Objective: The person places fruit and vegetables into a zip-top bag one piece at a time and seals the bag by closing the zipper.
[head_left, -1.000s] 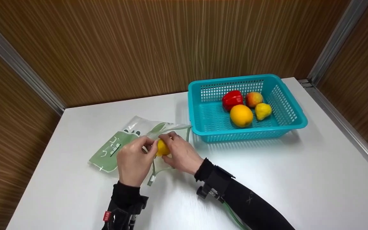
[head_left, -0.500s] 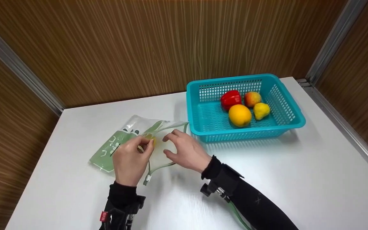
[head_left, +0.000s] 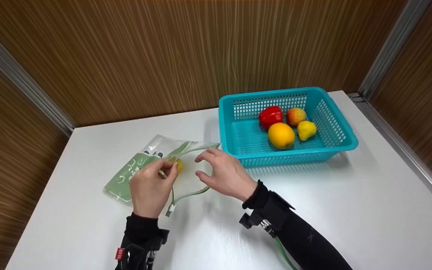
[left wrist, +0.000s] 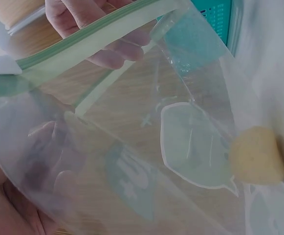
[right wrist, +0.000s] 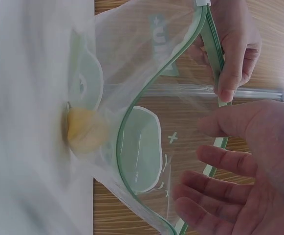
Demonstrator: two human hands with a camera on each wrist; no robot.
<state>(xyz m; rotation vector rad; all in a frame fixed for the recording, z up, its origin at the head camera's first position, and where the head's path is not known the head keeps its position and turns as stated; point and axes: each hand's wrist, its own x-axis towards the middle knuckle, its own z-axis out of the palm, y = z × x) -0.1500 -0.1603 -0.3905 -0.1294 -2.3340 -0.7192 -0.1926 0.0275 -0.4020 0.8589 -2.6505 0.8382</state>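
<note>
Yellow fruit (left wrist: 258, 155), perhaps a lemon, has entered the bag (head_left: 120, 183).

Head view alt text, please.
The left hand pinches the rim of a clear bag holding a yellow fruit; the right hand is open near the bag's mouth. To the right, a teal basket holds a pepper and three fruits.

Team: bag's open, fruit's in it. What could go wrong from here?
1. The bag might sag shut: only the left hand pinches its edge; the right hand grips nothing.
2. The yellow fruit inside could roll out if the bag tips, since its zip is open.
3. The right hand's fingers, close to the zip edge, may snag it.
</note>
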